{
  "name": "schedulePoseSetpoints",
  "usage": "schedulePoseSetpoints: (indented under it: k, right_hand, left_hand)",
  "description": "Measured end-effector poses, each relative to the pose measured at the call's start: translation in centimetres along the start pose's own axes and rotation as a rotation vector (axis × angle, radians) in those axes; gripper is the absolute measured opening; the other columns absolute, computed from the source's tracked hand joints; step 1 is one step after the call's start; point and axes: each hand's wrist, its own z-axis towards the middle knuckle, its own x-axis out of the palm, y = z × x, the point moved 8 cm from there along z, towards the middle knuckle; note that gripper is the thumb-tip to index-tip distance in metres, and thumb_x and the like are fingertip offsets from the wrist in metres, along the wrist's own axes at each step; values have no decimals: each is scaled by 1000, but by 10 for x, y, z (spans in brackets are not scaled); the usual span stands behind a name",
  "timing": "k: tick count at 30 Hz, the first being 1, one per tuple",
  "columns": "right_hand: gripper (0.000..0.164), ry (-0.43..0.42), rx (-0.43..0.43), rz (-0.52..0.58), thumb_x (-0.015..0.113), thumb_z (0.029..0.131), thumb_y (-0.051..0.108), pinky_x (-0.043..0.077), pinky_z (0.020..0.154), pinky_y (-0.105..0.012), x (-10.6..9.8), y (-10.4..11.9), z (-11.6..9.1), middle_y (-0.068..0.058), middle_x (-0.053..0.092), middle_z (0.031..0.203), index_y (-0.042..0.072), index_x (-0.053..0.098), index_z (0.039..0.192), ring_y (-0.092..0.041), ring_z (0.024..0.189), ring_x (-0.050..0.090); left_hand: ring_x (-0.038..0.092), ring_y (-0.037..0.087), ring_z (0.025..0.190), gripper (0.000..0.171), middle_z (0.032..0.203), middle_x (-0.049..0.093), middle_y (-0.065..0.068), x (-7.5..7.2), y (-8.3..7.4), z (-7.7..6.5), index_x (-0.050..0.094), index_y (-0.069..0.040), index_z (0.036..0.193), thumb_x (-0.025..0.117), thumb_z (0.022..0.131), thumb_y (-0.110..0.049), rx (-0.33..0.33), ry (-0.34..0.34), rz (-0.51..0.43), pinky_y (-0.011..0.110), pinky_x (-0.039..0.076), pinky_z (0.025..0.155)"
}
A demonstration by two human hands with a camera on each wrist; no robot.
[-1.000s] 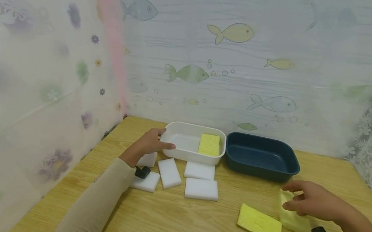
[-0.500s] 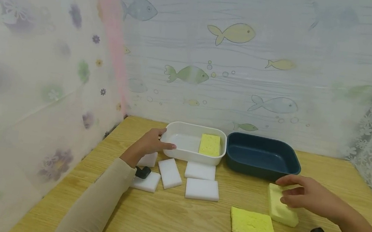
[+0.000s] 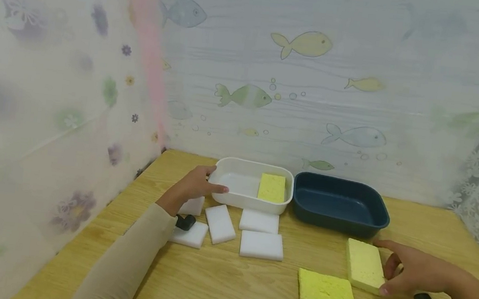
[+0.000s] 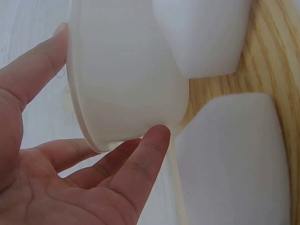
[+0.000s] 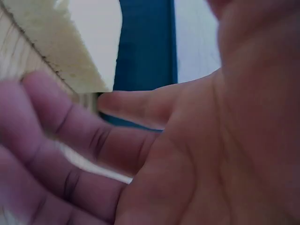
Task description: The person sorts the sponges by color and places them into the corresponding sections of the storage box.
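My left hand (image 3: 195,183) holds the left end of a white rectangular container (image 3: 246,202), thumb at its front rim. In the left wrist view its fingertips touch the container's outer wall (image 4: 126,75). A yellow sponge (image 3: 272,188) lies inside at the right end. On the right, a thick pale yellow sponge (image 3: 364,266) lies on the table. My right hand (image 3: 416,271) is at its right edge, fingers loosely bent and spread, nothing gripped; the right wrist view shows the sponge (image 5: 70,42) beyond the fingers. A thinner bright yellow sponge (image 3: 326,290) lies just in front and left.
A dark blue container (image 3: 337,225) stands against the white one's right side. Several white sponge blocks (image 3: 261,245) lie in front of the white container, some partly under my left wrist. The wooden table (image 3: 215,285) meets a fish-print curtain (image 3: 240,140) behind.
The pale yellow sponge has shifted left and the bright yellow one has turned and slid left. My right hand has drawn back from over the pale sponge to its right edge. Left hand unmoved.
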Motion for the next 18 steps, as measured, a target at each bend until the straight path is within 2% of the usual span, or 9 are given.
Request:
schedulePoseSetpoints:
  k: [7, 18]
  right_hand:
    - [99, -22, -18, -34, 78, 92, 11, 51, 65, -30, 1, 1, 3, -11, 63, 92, -23, 6, 151, -18, 80, 66]
    - [95, -45, -41, -50, 76, 93, 11, 54, 67, -31, 0, 9, 4, -12, 62, 93, -24, 9, 151, -20, 80, 70]
  left_hand:
    - [40, 35, 149, 109, 163, 39, 18, 0, -2, -2, 25, -6, 164, 84, 84, -51, 3, -3, 1, 54, 38, 119]
    - [41, 35, 149, 109, 163, 39, 19, 1, 0, -1, 25, -5, 164, 84, 84, -51, 17, -1, -5, 54, 39, 118]
